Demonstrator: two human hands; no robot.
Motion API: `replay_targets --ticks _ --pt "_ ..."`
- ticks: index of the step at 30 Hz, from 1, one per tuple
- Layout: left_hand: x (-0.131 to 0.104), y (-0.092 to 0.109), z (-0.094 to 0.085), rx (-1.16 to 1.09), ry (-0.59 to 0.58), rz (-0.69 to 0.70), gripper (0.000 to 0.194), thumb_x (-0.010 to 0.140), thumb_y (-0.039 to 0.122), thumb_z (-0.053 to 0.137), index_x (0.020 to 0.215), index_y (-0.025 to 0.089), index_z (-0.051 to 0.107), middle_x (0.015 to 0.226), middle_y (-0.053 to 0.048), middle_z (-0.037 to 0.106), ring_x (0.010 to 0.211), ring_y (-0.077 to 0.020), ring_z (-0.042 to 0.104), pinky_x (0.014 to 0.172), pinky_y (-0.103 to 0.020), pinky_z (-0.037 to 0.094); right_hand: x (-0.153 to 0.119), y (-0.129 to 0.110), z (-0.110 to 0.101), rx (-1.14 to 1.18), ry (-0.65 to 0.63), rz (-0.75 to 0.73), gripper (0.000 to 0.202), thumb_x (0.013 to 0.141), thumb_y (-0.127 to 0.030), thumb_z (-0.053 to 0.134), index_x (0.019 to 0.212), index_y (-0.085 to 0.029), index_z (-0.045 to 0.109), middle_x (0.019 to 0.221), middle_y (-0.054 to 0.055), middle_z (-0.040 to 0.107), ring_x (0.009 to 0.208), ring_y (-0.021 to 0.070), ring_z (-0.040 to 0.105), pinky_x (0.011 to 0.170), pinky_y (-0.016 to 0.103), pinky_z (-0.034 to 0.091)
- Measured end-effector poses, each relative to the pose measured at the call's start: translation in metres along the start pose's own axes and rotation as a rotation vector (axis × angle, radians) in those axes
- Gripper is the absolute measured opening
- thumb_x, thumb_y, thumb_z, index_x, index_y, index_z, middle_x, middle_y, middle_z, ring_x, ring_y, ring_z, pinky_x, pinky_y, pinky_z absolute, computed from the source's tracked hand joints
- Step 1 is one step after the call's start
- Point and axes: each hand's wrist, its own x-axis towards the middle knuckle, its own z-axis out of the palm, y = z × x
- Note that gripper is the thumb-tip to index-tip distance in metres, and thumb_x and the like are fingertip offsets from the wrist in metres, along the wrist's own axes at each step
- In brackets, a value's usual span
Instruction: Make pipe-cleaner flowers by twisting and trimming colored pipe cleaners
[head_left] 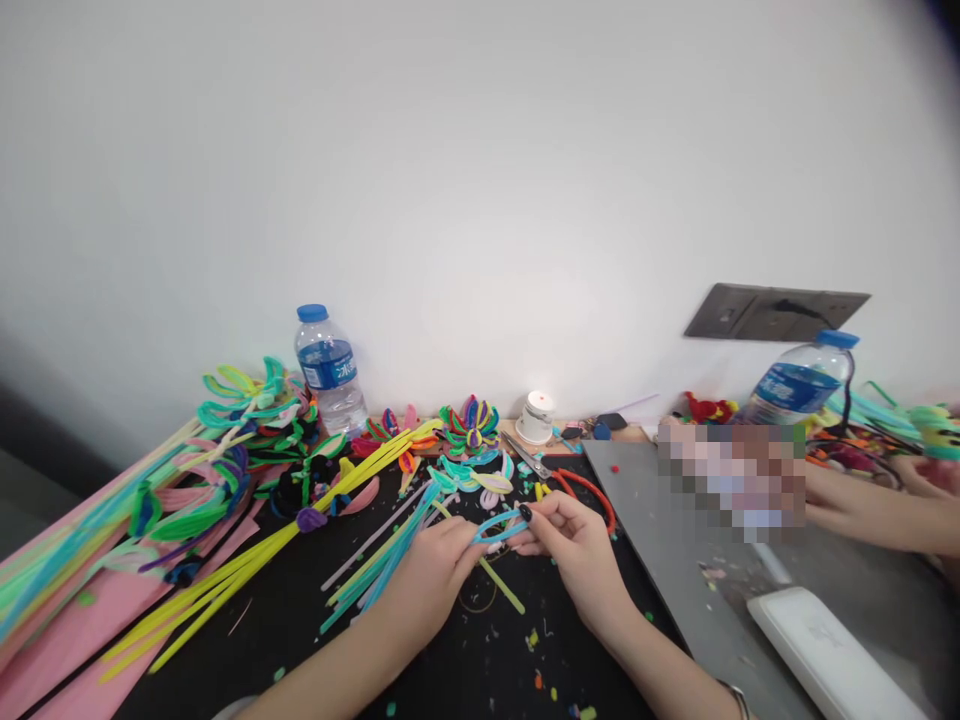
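Note:
A light blue pipe cleaner [493,523], bent into a narrow loop, is stretched between my two hands above the black work surface. My left hand [431,572] pinches its left end. At the other end, the thumb and fingers of my right hand [576,552] are closed on it. Just behind my hands lies a bunch of blue, green and lilac pipe cleaners [405,555] with curled petal shapes [469,474] at its top. Scissors with orange-red handles [592,495] rest behind my right hand.
Yellow pipe cleaners [240,570] and pipe cleaner flowers [244,395] spread on the left. A water bottle [330,370] and white spool [535,418] stand by the wall. At right are a grey board [637,510], a white device [825,650] and another person's arm [870,510].

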Motion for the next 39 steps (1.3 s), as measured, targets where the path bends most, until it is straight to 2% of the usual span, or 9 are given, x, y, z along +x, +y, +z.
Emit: replay_targets --ticks 11,16,20,27,31,34,37,39 --pt "0.000 0.001 -0.003 -0.045 0.006 0.038 0.029 0.093 0.021 0.036 0.073 0.018 0.056 0.074 -0.002 0.060 0.071 -0.0168 0.055 0.066 -0.026 0.041 0.001 -0.004 -0.003 -0.145 -0.031 -0.097 0.036 0.077 -0.051 0.061 0.073 -0.017 0.053 0.056 0.002 0.062 0.049 0.0149 0.061 0.052 0.027 0.052" --pt "0.003 0.001 -0.005 -0.076 0.008 0.058 0.029 0.093 0.021 0.036 0.078 0.018 0.061 0.076 -0.004 0.063 0.072 -0.0176 0.057 0.067 -0.026 0.042 0.001 -0.001 -0.009 -0.269 -0.045 -0.179 0.032 0.082 -0.049 0.055 0.072 -0.019 0.049 0.055 -0.001 0.057 0.049 0.0134 0.056 0.049 0.025 0.047" --pt "0.005 -0.005 -0.005 -0.106 0.011 0.065 0.028 0.093 0.024 0.038 0.081 0.018 0.063 0.078 -0.003 0.064 0.072 -0.0169 0.057 0.067 -0.025 0.042 0.004 -0.001 -0.013 -0.299 -0.103 -0.224 0.030 0.086 -0.045 0.051 0.072 -0.019 0.048 0.054 -0.004 0.049 0.047 0.0101 0.047 0.046 0.021 0.040" --pt "0.005 -0.008 -0.004 -0.104 -0.012 0.097 0.032 0.094 0.027 0.038 0.071 0.018 0.059 0.069 -0.001 0.060 0.067 -0.0153 0.055 0.063 -0.024 0.038 0.010 -0.001 -0.014 -0.065 -0.184 -0.040 0.032 0.083 -0.046 0.054 0.070 -0.019 0.043 0.046 -0.009 0.041 0.038 0.0047 0.031 0.035 0.015 0.026" --pt "0.006 -0.009 -0.002 -0.082 -0.006 0.089 0.035 0.094 0.028 0.039 0.062 0.017 0.051 0.062 0.001 0.052 0.061 -0.0137 0.051 0.059 -0.023 0.035 0.012 0.000 -0.014 -0.032 -0.180 -0.020 0.033 0.081 -0.047 0.058 0.071 -0.019 0.045 0.051 -0.006 0.049 0.037 0.0052 0.040 0.035 0.016 0.033" --pt "0.006 -0.009 -0.001 -0.078 0.002 0.078 0.036 0.093 0.028 0.039 0.060 0.018 0.047 0.060 0.002 0.049 0.059 -0.0134 0.048 0.058 -0.023 0.034 0.011 -0.001 -0.013 -0.019 -0.203 -0.020 0.031 0.080 -0.048 0.058 0.080 -0.017 0.049 0.059 -0.003 0.056 0.040 0.0072 0.048 0.038 0.018 0.040" --pt "0.005 -0.008 -0.002 -0.065 -0.001 0.077 0.037 0.093 0.027 0.038 0.058 0.018 0.046 0.058 0.002 0.048 0.058 -0.0135 0.047 0.057 -0.024 0.033 0.010 -0.001 -0.010 -0.034 -0.217 -0.004 0.031 0.076 -0.043 0.064 0.088 -0.017 0.051 0.060 -0.003 0.058 0.041 0.0080 0.051 0.040 0.020 0.044" --pt "0.004 -0.006 -0.002 -0.060 -0.004 0.077 0.036 0.093 0.027 0.039 0.058 0.018 0.046 0.059 0.002 0.050 0.059 -0.0139 0.048 0.058 -0.024 0.034 0.009 -0.002 -0.009 -0.057 -0.195 -0.001 0.029 0.075 -0.041 0.065 0.083 -0.016 0.052 0.058 -0.004 0.058 0.040 0.0078 0.050 0.040 0.020 0.044"
